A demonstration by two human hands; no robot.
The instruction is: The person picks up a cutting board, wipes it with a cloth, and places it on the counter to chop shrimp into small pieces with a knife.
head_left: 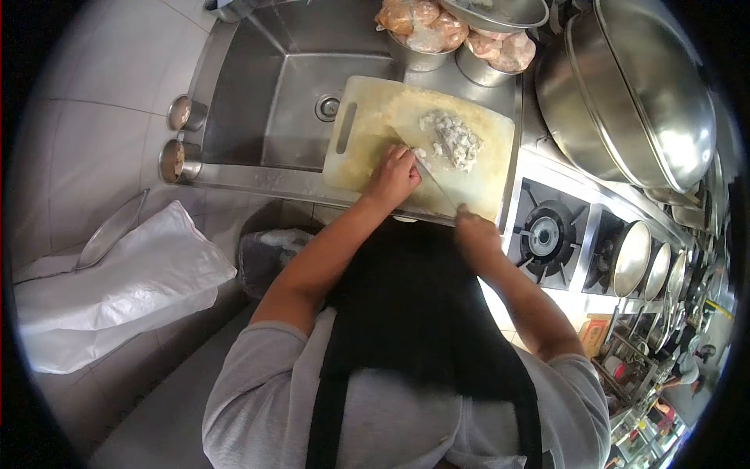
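My right hand (476,236) is wrapped round the handle of a kitchen knife (437,180). Its blade slants across the cutting board (367,94), a pale, yellow-stained one with a slot handle at its left end. Close against the blade, my left hand (394,178) has its fingers curled down on the board; whatever lies under them is hidden. A small whitish piece lies by the blade near those fingertips. Beyond the knife, toward the right of the board, sits a heap of chopped whitish-grey food (455,141), too small to name.
A steel sink (301,86) lies behind and left of the board. Metal containers with bagged food (422,27) stand at the back. Large steel bowls (633,94) and a gas burner (541,234) are on the right. Two small metal cups (181,160) sit at the sink's left edge.
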